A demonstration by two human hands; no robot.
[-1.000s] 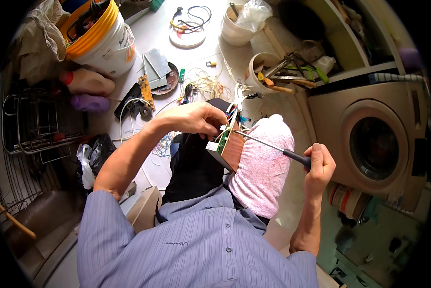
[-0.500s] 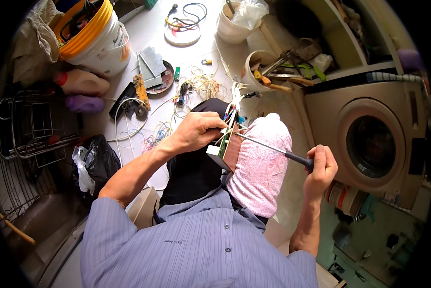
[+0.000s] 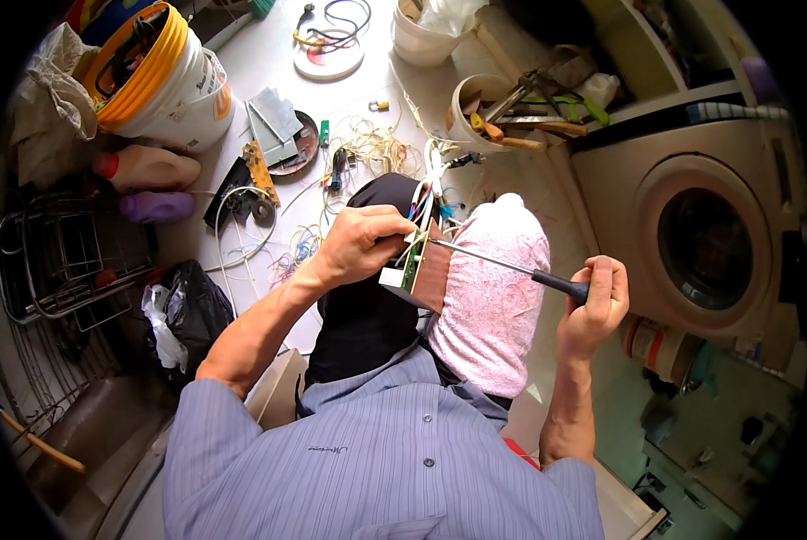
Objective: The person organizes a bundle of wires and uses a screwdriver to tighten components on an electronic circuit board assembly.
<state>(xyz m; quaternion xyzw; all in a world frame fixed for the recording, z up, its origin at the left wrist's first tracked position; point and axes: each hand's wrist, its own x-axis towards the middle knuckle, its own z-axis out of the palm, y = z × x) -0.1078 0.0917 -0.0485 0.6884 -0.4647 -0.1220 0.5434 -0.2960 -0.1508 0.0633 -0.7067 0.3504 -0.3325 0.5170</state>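
A circuit board [image 3: 411, 267] with a brown flat face and white connectors stands on edge on my lap. From its far end rises a bundle of coloured and white wires [image 3: 432, 171]. My left hand [image 3: 363, 243] pinches a wire at the board, its fingertips partly hidden. In my right hand [image 3: 597, 306] is the dark handle of a screwdriver [image 3: 486, 258], whose metal shaft reaches left so that the tip meets the board's upper part. A pink towel [image 3: 493, 297] covers my right leg, beside the board.
Loose wires [image 3: 367, 148], metal plates [image 3: 276, 121] and a padlock [image 3: 379, 106] lie on the floor ahead. A tool bucket [image 3: 465, 112] stands far right, near a washing machine [image 3: 592, 171]. At left are a yellow-rimmed bucket [image 3: 183, 99], bottles [image 3: 156, 207] and a black bag [image 3: 197, 306].
The view has shifted slightly. Both hands keep their grips, and the screwdriver tip stays at the board; the screwdriver lies at a slightly flatter angle.
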